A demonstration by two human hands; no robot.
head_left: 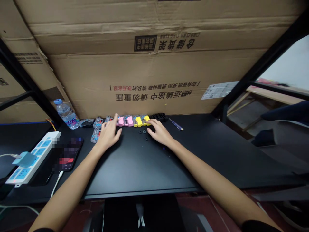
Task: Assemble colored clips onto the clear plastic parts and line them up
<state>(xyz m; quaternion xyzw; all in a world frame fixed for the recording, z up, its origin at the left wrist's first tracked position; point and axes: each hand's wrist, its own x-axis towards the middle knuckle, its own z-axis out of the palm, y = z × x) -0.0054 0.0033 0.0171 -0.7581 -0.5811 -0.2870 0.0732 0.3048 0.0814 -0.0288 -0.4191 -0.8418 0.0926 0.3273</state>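
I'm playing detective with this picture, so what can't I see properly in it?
Head view: part of a clear piece is hidden by the left hand.
Head view: the right hand overlaps a yellow piece, so touching is unclear.
Head view: the little dark parts are too small for details.
Head view: blurry squares cover some of the phone.
Head view: the white cable is cut off by the left edge.
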